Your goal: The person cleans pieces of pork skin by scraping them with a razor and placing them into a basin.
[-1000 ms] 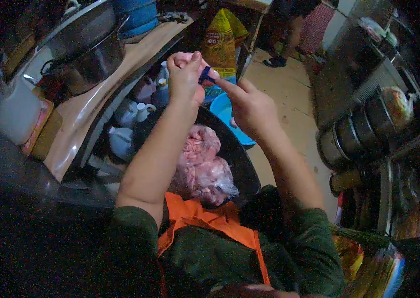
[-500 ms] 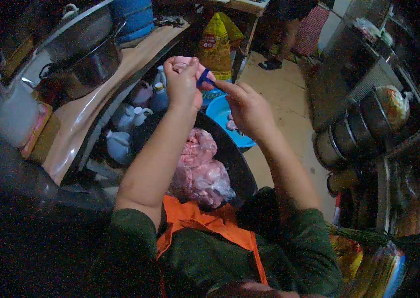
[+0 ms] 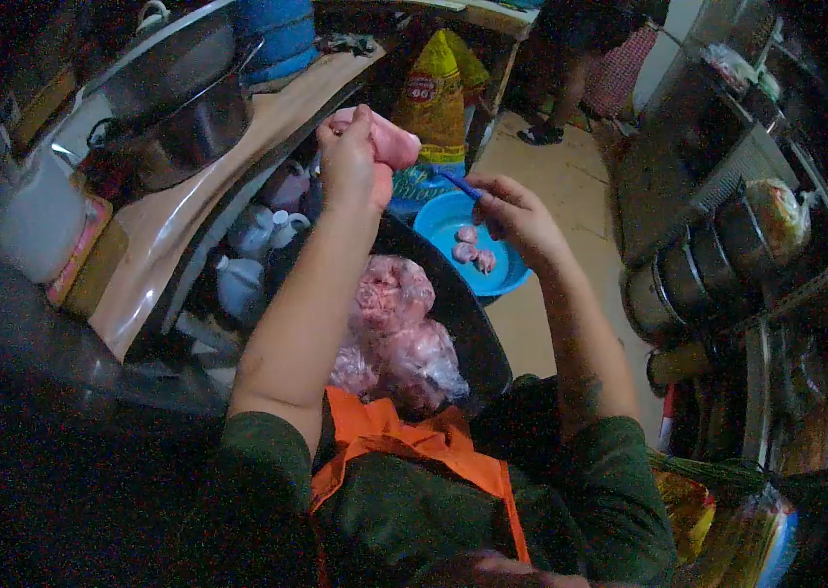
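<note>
My left hand [image 3: 345,162] is wrapped round a smooth pink roll [image 3: 396,145], perhaps meat, whose end sticks out to the right. In my right hand [image 3: 517,216] is a slim blue tool [image 3: 459,183], its tip pointing at the roll but apart from it; its exact kind is unclear. Below my right hand stands a light blue basin [image 3: 434,257] with several pale pink pieces [image 3: 467,251] inside. Nearer my body, pink raw meat in clear plastic [image 3: 409,333] lies in a big black tub [image 3: 492,367].
Plastic jugs [image 3: 240,284] stand left of the tub, under a counter [image 3: 208,186] bearing large metal pots [image 3: 179,147]. Ahead is a yellow sack [image 3: 437,103]. Another person's leg [image 3: 571,93] shows at the back. Stacked pots [image 3: 693,279] sit on the right rack.
The blue tool has come away from the pink roll, as my right hand moved right and slightly down. More of the basin and its pieces now shows.
</note>
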